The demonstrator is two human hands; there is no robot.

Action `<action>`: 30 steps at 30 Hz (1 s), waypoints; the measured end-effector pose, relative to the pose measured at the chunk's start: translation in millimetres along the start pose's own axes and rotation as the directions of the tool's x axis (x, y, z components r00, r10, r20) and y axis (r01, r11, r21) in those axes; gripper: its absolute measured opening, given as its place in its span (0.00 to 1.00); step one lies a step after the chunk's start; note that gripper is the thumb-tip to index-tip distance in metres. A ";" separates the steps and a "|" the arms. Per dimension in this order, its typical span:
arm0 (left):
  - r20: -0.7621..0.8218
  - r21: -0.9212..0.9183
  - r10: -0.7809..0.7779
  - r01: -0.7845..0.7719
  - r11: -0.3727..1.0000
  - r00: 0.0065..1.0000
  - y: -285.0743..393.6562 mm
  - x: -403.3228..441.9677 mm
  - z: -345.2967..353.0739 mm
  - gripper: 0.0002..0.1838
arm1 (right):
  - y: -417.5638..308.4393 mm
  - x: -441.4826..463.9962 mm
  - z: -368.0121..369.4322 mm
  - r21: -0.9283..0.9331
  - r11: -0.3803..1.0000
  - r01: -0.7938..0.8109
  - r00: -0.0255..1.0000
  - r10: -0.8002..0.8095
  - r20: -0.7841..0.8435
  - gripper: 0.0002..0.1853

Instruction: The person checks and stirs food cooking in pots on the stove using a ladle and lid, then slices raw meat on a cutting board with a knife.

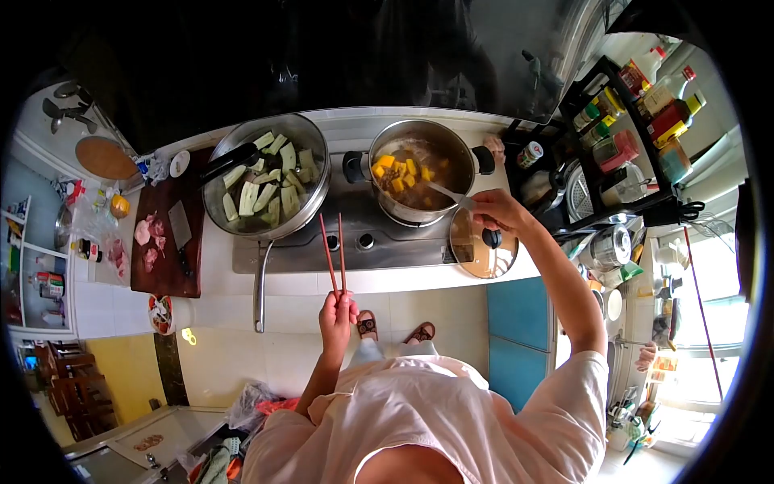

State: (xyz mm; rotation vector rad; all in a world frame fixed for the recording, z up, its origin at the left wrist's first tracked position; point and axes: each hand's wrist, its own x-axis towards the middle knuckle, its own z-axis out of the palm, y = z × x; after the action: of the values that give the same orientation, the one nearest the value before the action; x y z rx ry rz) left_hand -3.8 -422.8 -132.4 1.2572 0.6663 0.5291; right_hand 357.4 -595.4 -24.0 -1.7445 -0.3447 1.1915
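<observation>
Shirt: my pale shirt (439, 403) is filling the lower centre.
Spoon: its bowl end is dipping into the pot (403, 213), upper centre, where orange-yellow chunks (398, 173) are sitting in brownish liquid; my right hand (497, 211) is gripping the spoon (448, 194).
Lid: the glass lid (476, 261) is lying just below my right hand.
Chopsticks: my left hand (337, 316), well apart, is clasping the chopsticks (342, 256), centre.
Pan: pale pieces (250, 197) are lying in the pan (310, 214), upper left.
Board: meat (147, 231) and a cleaver (180, 223) are resting on the board (161, 284), far left.

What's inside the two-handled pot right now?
The pot holds yellow-orange chunks in brown liquid; the right hand's utensil reaches in. Its submerged end and anything deeper cannot be seen beneath the murky surface.
</observation>
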 end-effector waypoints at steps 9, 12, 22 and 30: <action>0.010 -0.003 -0.007 0.008 1.000 1.000 0.9 -0.2 2.4 0.08 | -9.0 -3.4 1.0 -0.738 0.627 0.248 0.864 -0.487 -0.123 0.08; 0.015 0.000 -0.009 0.009 1.000 1.000 0.5 -0.1 2.7 0.08 | -14.1 3.3 6.2 -0.969 0.240 0.061 0.790 -0.605 -0.100 0.10; 0.034 -0.012 0.017 -0.017 1.000 0.999 -2.7 -1.9 2.7 0.08 | -23.7 16.3 13.7 -0.972 -0.188 -0.139 0.907 -0.417 -0.049 0.07; 0.002 -0.026 -0.001 0.001 1.000 1.000 -2.5 -6.0 -2.9 0.08 | -55.8 15.5 -28.6 -1.000 0.025 -0.001 0.994 -0.110 -0.003 0.06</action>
State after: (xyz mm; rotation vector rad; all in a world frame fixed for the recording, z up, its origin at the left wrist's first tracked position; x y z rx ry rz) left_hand -10.0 -425.6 -134.3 1.2324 0.6567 0.5342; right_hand 403.6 -572.9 15.1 -2.9521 -1.5443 0.7000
